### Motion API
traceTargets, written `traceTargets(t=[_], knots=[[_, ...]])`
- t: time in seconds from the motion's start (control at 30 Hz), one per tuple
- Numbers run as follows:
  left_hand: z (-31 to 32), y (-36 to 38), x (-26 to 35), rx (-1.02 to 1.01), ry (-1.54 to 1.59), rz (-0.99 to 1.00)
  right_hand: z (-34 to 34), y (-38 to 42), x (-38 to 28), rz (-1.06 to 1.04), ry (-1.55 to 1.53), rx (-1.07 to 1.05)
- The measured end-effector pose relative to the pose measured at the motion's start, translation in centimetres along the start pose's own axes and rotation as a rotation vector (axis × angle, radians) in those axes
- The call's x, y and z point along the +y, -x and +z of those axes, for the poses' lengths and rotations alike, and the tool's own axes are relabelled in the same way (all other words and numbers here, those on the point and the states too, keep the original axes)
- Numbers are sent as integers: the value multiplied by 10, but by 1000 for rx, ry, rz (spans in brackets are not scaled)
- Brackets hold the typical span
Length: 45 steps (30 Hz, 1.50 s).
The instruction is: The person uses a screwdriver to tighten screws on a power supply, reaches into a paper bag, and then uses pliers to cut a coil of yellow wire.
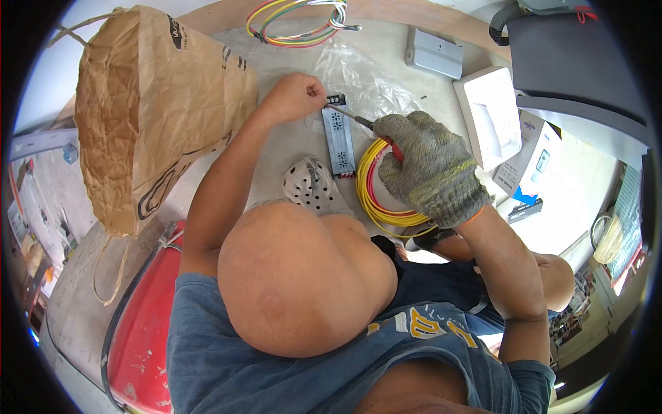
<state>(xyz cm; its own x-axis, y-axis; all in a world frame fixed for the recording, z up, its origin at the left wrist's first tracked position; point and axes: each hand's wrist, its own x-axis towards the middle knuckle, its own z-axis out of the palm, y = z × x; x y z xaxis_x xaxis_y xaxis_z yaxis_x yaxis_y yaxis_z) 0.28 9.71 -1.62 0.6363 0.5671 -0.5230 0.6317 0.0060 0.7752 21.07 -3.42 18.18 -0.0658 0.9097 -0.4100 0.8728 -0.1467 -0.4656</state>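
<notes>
My right hand (433, 165), in a grey knitted glove, is closed round the red handle of a screwdriver (359, 120). Its thin shaft points left to the upper end of a narrow grey metal unit (338, 141), which has patterned holes and a dark end piece. My left hand (298, 96) is bare, its fingers curled in a pinch beside the screwdriver's tip at that end. What these fingers hold, if anything, is hidden. Under the gloved hand lies a coil of yellow and red wire (367, 181), partly covered by it.
A large brown paper bag (186, 90) stands at left. Clear plastic wrap (365, 76) lies behind the unit. Farther back are a coil of coloured wires (293, 43), a grey box (434, 53), a white tray-like cover (488, 117) and a printed carton (527, 152). A perforated white clog (309, 185) shows near my knee.
</notes>
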Motion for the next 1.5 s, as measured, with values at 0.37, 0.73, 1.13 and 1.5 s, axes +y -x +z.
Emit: traceTargets(t=[0.37,0.73,1.13,1.5], knots=[[-7,-18,2,-89,-220,-55,-15,-1,4,-135,136,-11],[-10,-17,-6,-109,-67,-53,-33,11,9,-47,71,-4],[-15,-16,-1,-134,-116,-39,-9,0,2,-116,48,-8],[-14,-16,-3,-118,-137,8,-8,-2,-1,-138,94,6]])
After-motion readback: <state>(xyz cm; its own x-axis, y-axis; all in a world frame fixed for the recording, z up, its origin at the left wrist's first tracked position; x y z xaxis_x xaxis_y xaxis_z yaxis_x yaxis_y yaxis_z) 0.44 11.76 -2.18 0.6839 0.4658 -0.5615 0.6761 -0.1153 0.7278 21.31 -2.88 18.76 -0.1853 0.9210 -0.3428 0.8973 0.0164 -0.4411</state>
